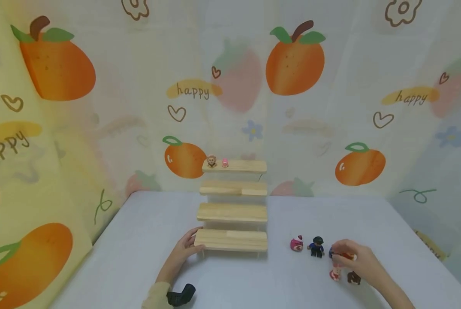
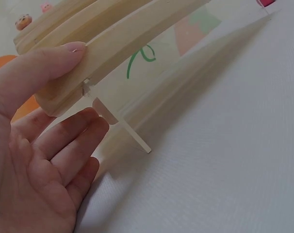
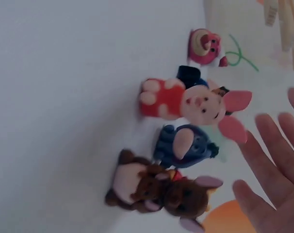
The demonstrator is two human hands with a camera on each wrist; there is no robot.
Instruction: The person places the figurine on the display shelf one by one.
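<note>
At the front left corner of a four-tier wooden shelf stand (image 1: 230,242), my left hand (image 1: 184,248) grips the lowest board, thumb on top and fingers underneath. My right hand (image 1: 360,261) is over a group of toy figures on the right, its fingers spread and holding nothing in the right wrist view. Nearest to it are a blue donkey figure (image 3: 186,144), a pink piglet figure (image 3: 200,106) in red and a brown kangaroo figure (image 3: 186,196) with a joey. Left of these stand a dark-clothed toy man (image 1: 316,247) and a magenta bear figure (image 1: 296,244). A red and yellow piece is mostly hidden behind the kangaroo.
Two small figures, a brown one (image 1: 212,161) and a pink one (image 1: 225,163), stand on the top board's left end. A black strap-like device (image 1: 182,295) is at my left wrist. A fruit-printed cloth (image 1: 234,124) hangs behind the white table (image 1: 284,283).
</note>
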